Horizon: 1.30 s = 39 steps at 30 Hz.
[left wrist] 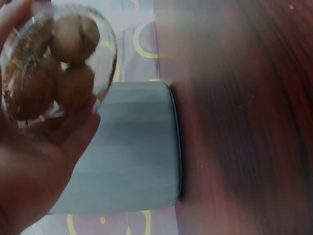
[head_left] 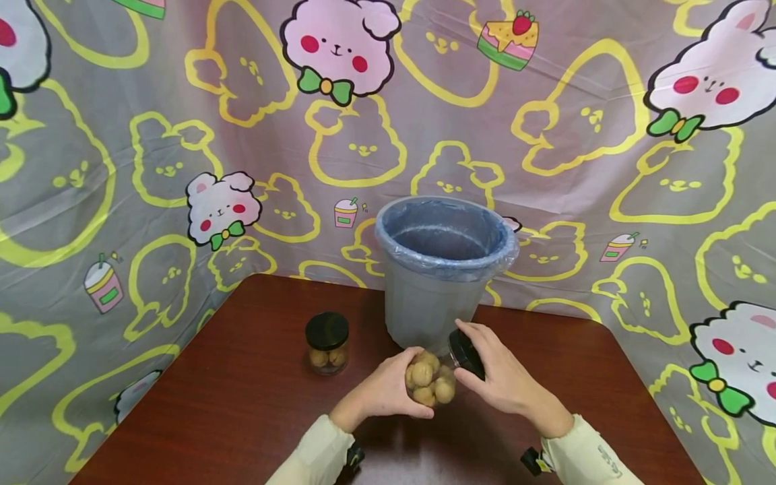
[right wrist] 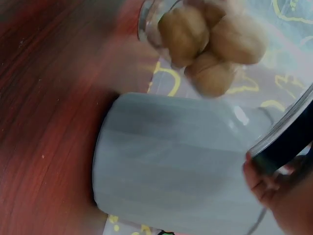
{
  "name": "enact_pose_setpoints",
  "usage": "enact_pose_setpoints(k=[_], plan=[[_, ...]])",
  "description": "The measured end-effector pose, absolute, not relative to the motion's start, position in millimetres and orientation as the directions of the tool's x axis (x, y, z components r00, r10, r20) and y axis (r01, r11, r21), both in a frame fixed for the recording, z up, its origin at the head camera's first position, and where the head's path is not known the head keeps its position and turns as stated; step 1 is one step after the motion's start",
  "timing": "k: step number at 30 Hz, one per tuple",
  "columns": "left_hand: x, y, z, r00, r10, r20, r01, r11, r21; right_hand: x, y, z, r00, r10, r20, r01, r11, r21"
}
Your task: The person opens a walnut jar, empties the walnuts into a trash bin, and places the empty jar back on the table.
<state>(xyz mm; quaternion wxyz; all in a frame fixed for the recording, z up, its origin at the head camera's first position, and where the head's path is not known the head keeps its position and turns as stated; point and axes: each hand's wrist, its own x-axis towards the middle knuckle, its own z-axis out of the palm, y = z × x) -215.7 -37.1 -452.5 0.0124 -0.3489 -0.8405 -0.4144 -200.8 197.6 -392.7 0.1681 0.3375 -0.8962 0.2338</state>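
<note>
Creased sleeves [head_left: 318,448] – left grip [head_left: 388,387] curved round clear walnut jar [head_left: 429,380], right grip [head_left: 500,374] round black lid [head_left: 465,353]

A glossy, dark reddish-brown table with streaked wood grain [head_left: 261,377] carries a tall, round, grey plastic bin [head_left: 424,306], upright near the far edge, a bluish film liner [head_left: 479,267] folded over its rim. Left of it, standing apart, is a small clear cylindrical jar with a black lid [head_left: 327,345], tan-brown walnuts [head_left: 328,358] inside.
</note>
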Motion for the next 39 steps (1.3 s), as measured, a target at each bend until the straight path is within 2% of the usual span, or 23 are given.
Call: enact_pose_setpoints(k=[7,13,20,30,39], plan=[[-213.8,-31.4,-455.3,-0.792,0.492,0.361,0.603,0.542,0.585,-196.7,189.1,-390.8,-0.837,-0.374,0.4,-0.525,0.755,-0.392],[-213.5,-30.8,-454.5,-0.794,0.488,0.363,0.604,0.562,0.565,-196.3,187.0,-389.4,-0.867,-0.336,0.367,-0.477,0.774,-0.417],[-213.3,-33.3,-453.5,-0.783,0.513,0.351,0.609,0.517,0.602,-196.3,188.8,-390.2,-0.851,-0.361,0.383,-0.511,0.739,-0.439],[-214.4,-36.8,-453.3,-0.779,0.554,0.293,0.581,0.463,0.669,-197.3,191.9,-391.6,-0.79,-0.444,0.423,-0.599,0.705,-0.38],[-213.6,-37.5,-451.9,-0.758,0.579,0.301,0.586,0.403,0.703,-197.5,195.5,-389.8,-0.746,-0.507,0.432,-0.656,0.671,-0.345]])
